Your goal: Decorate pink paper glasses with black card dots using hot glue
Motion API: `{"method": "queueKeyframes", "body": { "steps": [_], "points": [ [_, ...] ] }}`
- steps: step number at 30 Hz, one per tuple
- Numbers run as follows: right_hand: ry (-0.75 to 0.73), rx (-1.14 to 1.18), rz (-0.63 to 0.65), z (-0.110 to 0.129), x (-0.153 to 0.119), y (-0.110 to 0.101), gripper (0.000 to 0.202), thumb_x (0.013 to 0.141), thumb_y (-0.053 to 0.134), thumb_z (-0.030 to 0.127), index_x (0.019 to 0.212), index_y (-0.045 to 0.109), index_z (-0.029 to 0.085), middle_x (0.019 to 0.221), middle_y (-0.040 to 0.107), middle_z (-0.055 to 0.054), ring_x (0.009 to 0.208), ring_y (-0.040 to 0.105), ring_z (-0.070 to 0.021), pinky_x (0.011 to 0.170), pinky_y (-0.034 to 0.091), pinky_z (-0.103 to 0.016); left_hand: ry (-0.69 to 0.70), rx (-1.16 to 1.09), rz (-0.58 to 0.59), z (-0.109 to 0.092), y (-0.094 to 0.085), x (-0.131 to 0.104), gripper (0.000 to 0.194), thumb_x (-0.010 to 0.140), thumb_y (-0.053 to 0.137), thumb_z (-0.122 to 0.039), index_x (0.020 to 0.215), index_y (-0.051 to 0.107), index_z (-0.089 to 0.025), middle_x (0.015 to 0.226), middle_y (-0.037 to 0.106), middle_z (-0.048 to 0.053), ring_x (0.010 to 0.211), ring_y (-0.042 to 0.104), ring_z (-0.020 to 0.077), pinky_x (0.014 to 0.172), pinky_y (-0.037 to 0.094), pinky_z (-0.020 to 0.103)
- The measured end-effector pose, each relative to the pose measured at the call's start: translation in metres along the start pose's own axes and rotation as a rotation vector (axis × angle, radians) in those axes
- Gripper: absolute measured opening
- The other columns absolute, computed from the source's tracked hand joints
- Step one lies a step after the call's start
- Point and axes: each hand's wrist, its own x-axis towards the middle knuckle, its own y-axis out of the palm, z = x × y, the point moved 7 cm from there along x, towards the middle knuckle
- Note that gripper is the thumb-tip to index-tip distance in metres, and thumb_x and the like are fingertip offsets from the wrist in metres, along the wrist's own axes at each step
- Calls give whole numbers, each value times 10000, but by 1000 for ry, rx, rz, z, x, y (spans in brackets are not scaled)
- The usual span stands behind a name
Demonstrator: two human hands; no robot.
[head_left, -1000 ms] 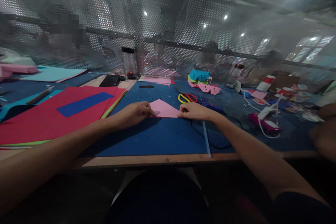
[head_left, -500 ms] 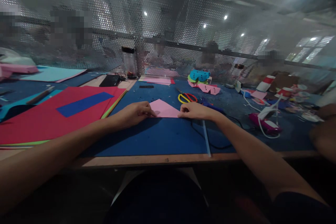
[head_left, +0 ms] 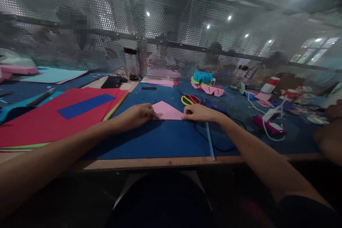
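Note:
A pink sheet of paper (head_left: 168,111), showing as a triangle with its point away from me, lies on the blue mat (head_left: 160,139). My left hand (head_left: 143,113) is closed, with its fingertips pressed on the sheet's left corner. At the right corner, my right hand (head_left: 193,112) pinches the paper's edge between thumb and curled fingers. Just beyond the right hand lie scissors (head_left: 190,99) with yellow and red handles. A blue tool (head_left: 213,106) with a dark cord is partly hidden behind that hand.
Red sheets (head_left: 48,114) with a blue strip (head_left: 87,106) lie on the left. Cut paper pieces (head_left: 203,77) stand at the back. To the right are a magenta tool (head_left: 269,126) and a co-worker's blurred hand (head_left: 330,135). A translucent stick (head_left: 210,140) lies near the front edge.
My hands and the pink paper stay in the same place. At the far right, the co-worker's hand has shifted slightly.

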Motion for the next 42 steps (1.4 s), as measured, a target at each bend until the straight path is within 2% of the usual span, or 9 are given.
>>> {"method": "queueKeyframes", "body": {
  "steps": [42],
  "points": [
    [4, -7, 16, -1, -1, -1, 245, 868, 623, 403, 773, 616, 177, 769, 635, -26, 673, 518, -133, 589, 328, -259, 7, -10, -3, 2, 1, 1, 298, 966, 480, -252, 1063, 760, -220, 1030, 669, 73, 930, 665, 189, 841, 513, 303]
  ]
}}
